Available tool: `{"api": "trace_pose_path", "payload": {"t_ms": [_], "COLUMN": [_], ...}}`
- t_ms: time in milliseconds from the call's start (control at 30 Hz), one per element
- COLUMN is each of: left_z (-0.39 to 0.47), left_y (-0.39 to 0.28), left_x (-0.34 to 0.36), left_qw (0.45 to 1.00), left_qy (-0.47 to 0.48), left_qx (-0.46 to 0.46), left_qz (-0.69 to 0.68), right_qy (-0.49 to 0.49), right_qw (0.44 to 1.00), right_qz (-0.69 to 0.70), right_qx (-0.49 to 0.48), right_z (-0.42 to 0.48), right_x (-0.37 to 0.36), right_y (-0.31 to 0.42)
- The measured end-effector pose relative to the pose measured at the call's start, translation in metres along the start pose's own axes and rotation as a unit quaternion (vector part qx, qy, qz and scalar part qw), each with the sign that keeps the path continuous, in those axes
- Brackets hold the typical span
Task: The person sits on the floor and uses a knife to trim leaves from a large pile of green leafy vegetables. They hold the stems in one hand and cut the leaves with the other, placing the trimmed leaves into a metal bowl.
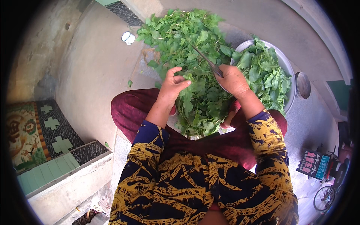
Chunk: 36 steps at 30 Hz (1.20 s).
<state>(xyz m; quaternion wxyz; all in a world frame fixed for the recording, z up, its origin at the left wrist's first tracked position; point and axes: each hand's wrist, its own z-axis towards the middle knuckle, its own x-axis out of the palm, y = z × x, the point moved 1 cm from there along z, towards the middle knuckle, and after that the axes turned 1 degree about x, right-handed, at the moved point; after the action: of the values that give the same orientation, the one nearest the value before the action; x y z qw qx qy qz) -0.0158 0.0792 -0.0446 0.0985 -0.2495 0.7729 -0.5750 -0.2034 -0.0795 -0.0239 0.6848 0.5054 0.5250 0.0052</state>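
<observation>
A large heap of leafy greens (191,42) lies on the floor before me and reaches back between my knees. My right hand (232,80) grips a pair of scissors (208,60) by the handles, with the blades pointing up and left over the heap. Over the heap's left side is my left hand (175,84), its fingers curled and thumb apart; I see nothing held in it. At the right, a wide metal basin (291,67) holds more of the leafy greens (263,73).
An enamel mug (128,38) stands left of the heap. A round metal container (303,85) is beside the basin. Loose leaves (130,83) lie on the floor at left. A tiled ledge (70,166) is at lower left, and a wheeled vehicle (324,198) at lower right.
</observation>
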Motion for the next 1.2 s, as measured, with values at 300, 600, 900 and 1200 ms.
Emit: {"api": "trace_pose_path", "payload": {"t_ms": [300,600,900,1200], "left_z": [0.002,0.003,0.006,0.027], "left_y": [-0.014,-0.006,-0.022,-0.006], "left_x": [0.019,0.014,0.019,0.009], "left_qw": [0.989,0.968,0.983,0.996], "left_qy": [0.133,0.170,0.155,0.092], "left_qx": [-0.052,-0.108,0.009,0.021], "left_qz": [-0.041,-0.152,0.095,-0.008], "right_qy": [0.072,0.154,0.175,0.294], "right_qw": [0.959,0.880,0.946,0.867], "right_qz": [0.271,0.437,0.273,0.390], "right_qx": [-0.052,0.106,0.022,0.098], "right_z": [-0.005,-0.007,-0.006,-0.015], "right_x": [0.022,0.013,0.011,-0.005], "right_y": [0.020,0.017,0.014,0.013]}}
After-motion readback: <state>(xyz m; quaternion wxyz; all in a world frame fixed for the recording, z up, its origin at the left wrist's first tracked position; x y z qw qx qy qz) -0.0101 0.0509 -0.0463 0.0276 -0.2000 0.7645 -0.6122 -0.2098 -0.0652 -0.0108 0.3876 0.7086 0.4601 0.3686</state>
